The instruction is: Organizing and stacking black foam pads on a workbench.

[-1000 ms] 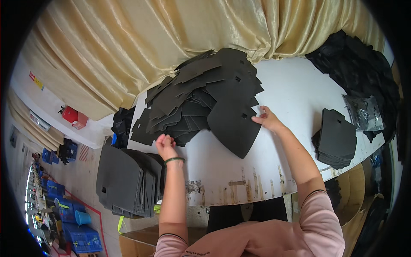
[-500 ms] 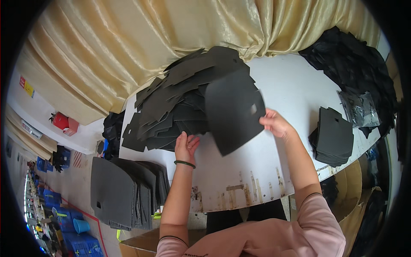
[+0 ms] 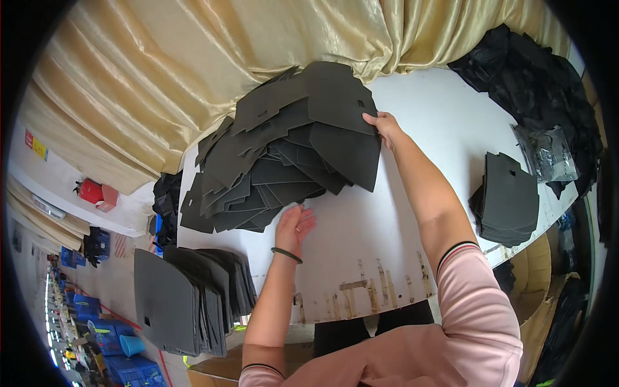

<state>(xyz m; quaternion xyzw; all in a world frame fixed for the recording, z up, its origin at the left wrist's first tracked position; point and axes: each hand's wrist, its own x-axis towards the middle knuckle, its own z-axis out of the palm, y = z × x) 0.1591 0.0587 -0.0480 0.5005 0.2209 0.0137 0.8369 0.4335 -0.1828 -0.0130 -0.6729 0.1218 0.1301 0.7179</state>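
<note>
A loose heap of dark grey flat die-cut sheets [image 3: 277,151] spreads over the far left part of the white table. At the heap's right edge my right hand [image 3: 385,128] pinches the border of one dark sheet [image 3: 338,93], thumb on top, near its small slot. The sheet lies against the top of the heap. My left hand [image 3: 295,227], with a dark band on the wrist, hovers by the heap's near edge. Its fingers are spread and nothing shows in them.
A neat stack of similar sheets [image 3: 508,197] sits at the table's right. More sheets stand on edge [image 3: 187,300] at the lower left. A black fabric pile [image 3: 529,90] and a clear plastic bag [image 3: 553,155] lie far right. A gold curtain [image 3: 225,51] hangs behind the white table [image 3: 412,187].
My right hand has moved away from me and slightly left. The sheet that was held up above the table is now at the heap. My left hand has shifted slightly right.
</note>
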